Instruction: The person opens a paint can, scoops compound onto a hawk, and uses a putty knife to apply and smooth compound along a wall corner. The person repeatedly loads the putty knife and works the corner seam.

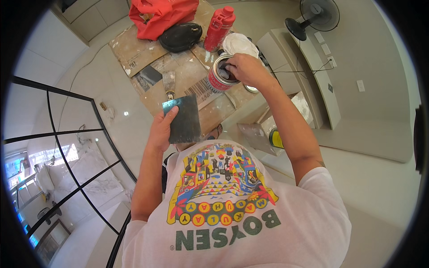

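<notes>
My left hand (pixel 163 126) holds a dark, flat rectangular plate (pixel 187 121) by its left edge, the thumb lying over its face. The plate's upper left corner shines bluish. At an open metal can (pixel 216 83) with a red label, my right hand (pixel 246 69) reaches over the rim with its fingers bent down inside. Whatever those fingers grip is hidden by the can and the hand. A putty knife (pixel 169 84) with a smeared blade lies on the cardboard just beyond the plate. Beside it rests a small dark sheet (pixel 151 76).
Stained cardboard (pixel 134 56) covers the work surface. At its far side are a red bag (pixel 163 18), a black case (pixel 181 37), a red bottle (pixel 219 29) and a white cloth (pixel 240 43). A black-framed glass panel (pixel 55 133) stands left; a fan (pixel 313 17) is far right.
</notes>
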### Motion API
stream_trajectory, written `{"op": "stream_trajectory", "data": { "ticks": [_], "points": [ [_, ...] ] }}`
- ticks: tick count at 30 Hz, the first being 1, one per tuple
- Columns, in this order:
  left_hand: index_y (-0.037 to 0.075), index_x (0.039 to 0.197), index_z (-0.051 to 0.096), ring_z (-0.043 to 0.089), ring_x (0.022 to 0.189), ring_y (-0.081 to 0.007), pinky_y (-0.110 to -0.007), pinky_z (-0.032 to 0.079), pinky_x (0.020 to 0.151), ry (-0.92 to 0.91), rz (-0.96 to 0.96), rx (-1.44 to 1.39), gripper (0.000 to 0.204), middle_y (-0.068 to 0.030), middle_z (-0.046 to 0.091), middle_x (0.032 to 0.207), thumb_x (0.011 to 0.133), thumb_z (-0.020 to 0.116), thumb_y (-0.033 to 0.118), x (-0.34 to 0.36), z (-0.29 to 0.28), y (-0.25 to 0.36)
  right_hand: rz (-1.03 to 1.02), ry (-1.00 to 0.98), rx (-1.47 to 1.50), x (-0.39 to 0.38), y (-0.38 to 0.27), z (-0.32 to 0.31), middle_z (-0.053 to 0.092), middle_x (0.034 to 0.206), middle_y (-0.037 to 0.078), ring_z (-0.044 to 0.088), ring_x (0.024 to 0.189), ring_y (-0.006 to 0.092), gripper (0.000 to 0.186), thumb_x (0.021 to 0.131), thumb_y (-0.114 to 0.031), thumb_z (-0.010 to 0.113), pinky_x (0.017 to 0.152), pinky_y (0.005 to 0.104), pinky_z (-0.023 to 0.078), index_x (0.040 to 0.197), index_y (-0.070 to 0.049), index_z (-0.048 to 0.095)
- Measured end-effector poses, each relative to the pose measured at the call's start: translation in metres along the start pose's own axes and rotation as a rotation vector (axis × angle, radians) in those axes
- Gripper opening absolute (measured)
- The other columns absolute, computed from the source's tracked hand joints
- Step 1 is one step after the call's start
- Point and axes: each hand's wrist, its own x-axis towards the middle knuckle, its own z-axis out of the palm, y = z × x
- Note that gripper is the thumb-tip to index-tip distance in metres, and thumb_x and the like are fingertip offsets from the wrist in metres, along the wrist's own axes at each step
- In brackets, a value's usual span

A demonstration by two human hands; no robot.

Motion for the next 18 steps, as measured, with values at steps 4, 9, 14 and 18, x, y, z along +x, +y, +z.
{"op": "stream_trajectory", "data": {
  "ticks": [4,9,14,18],
  "points": [
    [0.006,0.127,0.074,0.073,0.099,-0.011,-0.029,0.057,0.089,0.009,0.018,-0.019,0.031,-0.0022,0.078,0.116,0.11,0.066,0.031,-0.002,-0.001,-0.002,0.05,-0.088,0.194,-0.006,0.013,-0.013,0.076,0.093,0.022,0.072,0.09,0.0403,0.027,0.097,-0.025,0.071,0.082,0.0495,0.055,0.107,-0.003,0.081],
    [0.007,0.126,0.074,0.073,0.101,-0.0106,-0.028,0.056,0.091,0.032,0.046,-0.017,0.031,-0.0017,0.079,0.116,0.11,0.066,0.032,0.0,-0.002,-0.004,0.039,-0.078,0.255,-0.025,0.022,-0.039,0.074,0.096,0.017,0.069,0.09,0.0349,0.023,0.098,-0.021,0.073,0.084,0.0435,0.054,0.113,-0.006,0.082],
    [0.007,0.125,0.075,0.072,0.101,-0.0106,-0.028,0.056,0.091,0.022,0.017,-0.009,0.031,-0.0014,0.078,0.116,0.109,0.068,0.033,0.003,0.0,-0.004,-0.044,0.07,0.237,-0.044,0.004,-0.026,0.074,0.097,0.011,0.067,0.098,0.0325,0.021,0.095,-0.017,0.074,0.087,0.0442,0.055,0.113,-0.013,0.084],
    [0.006,0.125,0.075,0.073,0.1,-0.0109,-0.028,0.056,0.09,0.03,0.03,0.01,0.032,-0.0014,0.079,0.115,0.109,0.069,0.034,0.005,0.006,-0.003,-0.086,0.041,0.087,-0.056,0.001,-0.022,0.074,0.101,0.008,0.066,0.105,0.0316,0.023,0.093,-0.017,0.075,0.091,0.0452,0.056,0.114,-0.016,0.084]
  ]
}}
